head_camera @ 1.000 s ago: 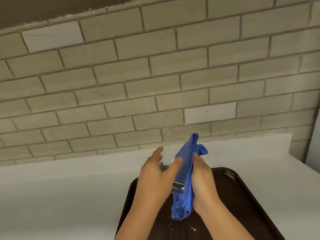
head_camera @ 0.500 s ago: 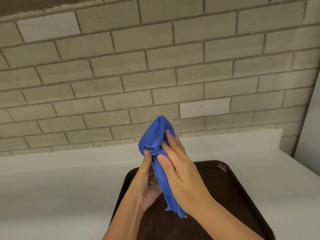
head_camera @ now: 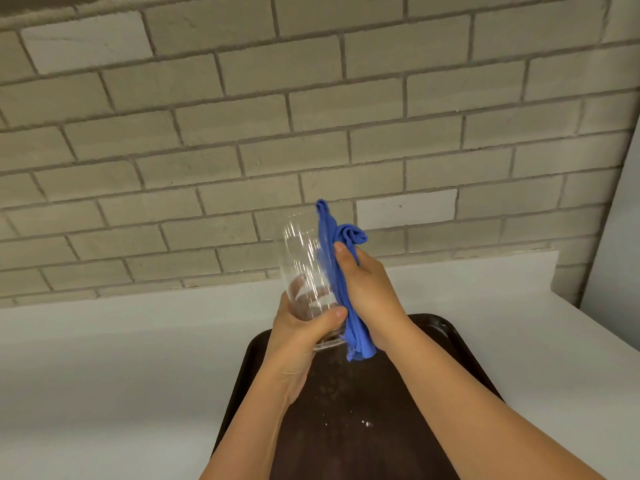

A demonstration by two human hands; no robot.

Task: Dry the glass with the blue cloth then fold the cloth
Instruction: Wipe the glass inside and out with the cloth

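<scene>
A clear drinking glass (head_camera: pixel 300 258) is held upright in the air above the tray. My left hand (head_camera: pixel 300 336) is wrapped around its base. The bunched blue cloth (head_camera: pixel 334 244) is pressed flat against the glass's right outer side by my right hand (head_camera: pixel 367 292). Part of the cloth sticks up above the rim and its tail hangs down below my right palm. The glass's left side is bare and shows reflections.
A dark brown tray (head_camera: pixel 446 344) with a few white specks lies on the white counter (head_camera: pixel 121 368) under my hands. A grey brick wall (head_camera: pixel 311 116) rises directly behind the counter. A pale panel (head_camera: pixel 620 258) stands at the right edge.
The cloth was draped over the glass's front and top half a second ago; it now lies along the right side, leaving the glass exposed. My right hand moved right with it.
</scene>
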